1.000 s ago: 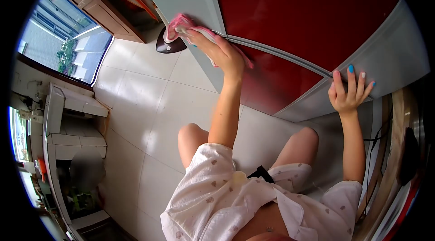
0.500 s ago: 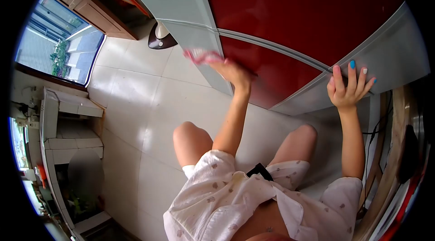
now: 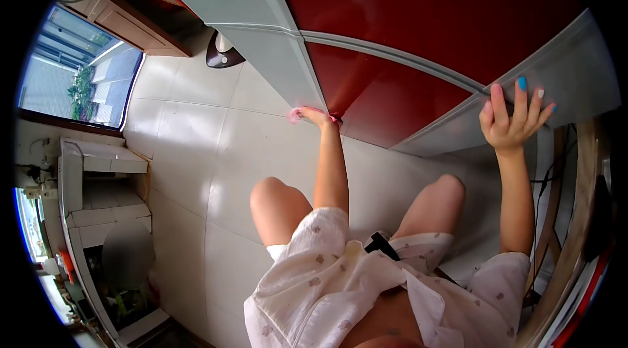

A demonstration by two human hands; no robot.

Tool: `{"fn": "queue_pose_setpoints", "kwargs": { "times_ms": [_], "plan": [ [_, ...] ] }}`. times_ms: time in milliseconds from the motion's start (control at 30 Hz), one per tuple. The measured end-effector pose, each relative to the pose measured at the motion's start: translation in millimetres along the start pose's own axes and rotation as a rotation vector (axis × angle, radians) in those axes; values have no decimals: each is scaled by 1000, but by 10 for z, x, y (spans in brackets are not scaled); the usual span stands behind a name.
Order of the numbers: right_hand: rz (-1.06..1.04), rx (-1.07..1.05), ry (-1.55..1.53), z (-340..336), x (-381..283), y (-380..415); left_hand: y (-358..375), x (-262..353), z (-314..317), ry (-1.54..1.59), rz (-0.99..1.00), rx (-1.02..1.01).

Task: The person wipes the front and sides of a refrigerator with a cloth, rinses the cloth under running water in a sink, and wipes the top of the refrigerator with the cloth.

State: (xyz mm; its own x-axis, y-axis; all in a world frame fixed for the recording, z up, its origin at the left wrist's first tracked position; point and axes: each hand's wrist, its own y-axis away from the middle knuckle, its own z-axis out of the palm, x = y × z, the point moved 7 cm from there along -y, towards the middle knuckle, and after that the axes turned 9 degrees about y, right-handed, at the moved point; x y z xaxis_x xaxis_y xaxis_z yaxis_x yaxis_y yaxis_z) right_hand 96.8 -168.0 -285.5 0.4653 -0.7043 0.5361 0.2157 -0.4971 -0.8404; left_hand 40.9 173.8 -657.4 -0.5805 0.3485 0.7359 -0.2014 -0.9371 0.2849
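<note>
My left hand [image 3: 317, 118] is at the lower corner edge of a red and grey refrigerator [image 3: 386, 96], near the floor. A pink and white cloth [image 3: 294, 114] shows at its fingertips and beside the wrist, partly hidden behind the hand. My right hand [image 3: 510, 124] lies with fingers spread on the grey side panel, near the seam between the upper and lower red doors. Blue, pink and white polish shows on its nails.
Pale tiles [image 3: 180, 132] cover the floor. A dark-based appliance [image 3: 224, 50] stands behind the refrigerator, near a brown cabinet [image 3: 140, 24]. A tiled counter with shelves [image 3: 108, 214] runs along the left. Cables [image 3: 540, 184] hang by a wooden frame at the right.
My left hand has moved down with the cloth, from the lower grey side to the bottom corner of the refrigerator. The right hand stays on the panel; the view has shifted slightly.
</note>
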Motion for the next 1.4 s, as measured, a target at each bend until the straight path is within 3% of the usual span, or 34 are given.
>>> {"fn": "queue_pose_setpoints", "kwargs": {
  "times_ms": [67,133,200,300,367,400,467,500,533,600,667,767,900,1000,1067,1100,1233,1333,1367,1400],
  "plan": [
    [4,-20,-5,-7,3,-7,79,-239,-189,16,-352,217],
    [-1,5,4,-3,3,-10,149,-185,-108,70,-431,244],
    [-2,11,11,-3,26,-6,313,379,335,62,-235,133],
    [2,2,-10,-23,40,-10,842,1615,1238,-159,328,-72],
    [-7,8,-17,-29,45,-17,1161,2116,1617,-310,659,-178],
    [-14,8,-17,-40,46,-20,1142,2118,1601,-310,659,-176],
    [-28,11,-11,-52,51,-29,1270,2143,1730,-512,943,-421],
    [-37,17,-10,-54,48,-31,1145,1994,1615,-510,1005,-449],
    [-46,23,-8,-51,42,-22,1124,1834,1493,-376,936,-484],
    [-78,10,18,-36,36,9,847,1348,1033,-313,738,-363],
    [-100,4,14,-26,48,47,394,653,492,-128,410,-260],
    [-149,-15,23,-14,71,73,-168,-253,-295,-52,171,-86],
    [-224,-85,67,-1,25,19,-336,-1103,-931,67,-311,151],
    [-231,-74,70,-11,20,-9,-203,-1368,-1089,161,-529,243],
    [-237,-95,77,-2,4,-45,-261,-1721,-1289,311,-555,224],
    [-245,-73,70,-6,1,-52,-507,-2092,-1639,254,-519,283],
    [-237,-54,50,-15,24,-52,997,-271,63,297,-287,224],
    [-217,-57,48,-50,12,-57,1703,135,623,-119,105,115],
    [-209,-64,55,-62,24,-59,1814,55,652,-117,105,115],
    [-201,-73,64,-54,31,-56,1940,174,820,-168,402,-72]
  ]
}}
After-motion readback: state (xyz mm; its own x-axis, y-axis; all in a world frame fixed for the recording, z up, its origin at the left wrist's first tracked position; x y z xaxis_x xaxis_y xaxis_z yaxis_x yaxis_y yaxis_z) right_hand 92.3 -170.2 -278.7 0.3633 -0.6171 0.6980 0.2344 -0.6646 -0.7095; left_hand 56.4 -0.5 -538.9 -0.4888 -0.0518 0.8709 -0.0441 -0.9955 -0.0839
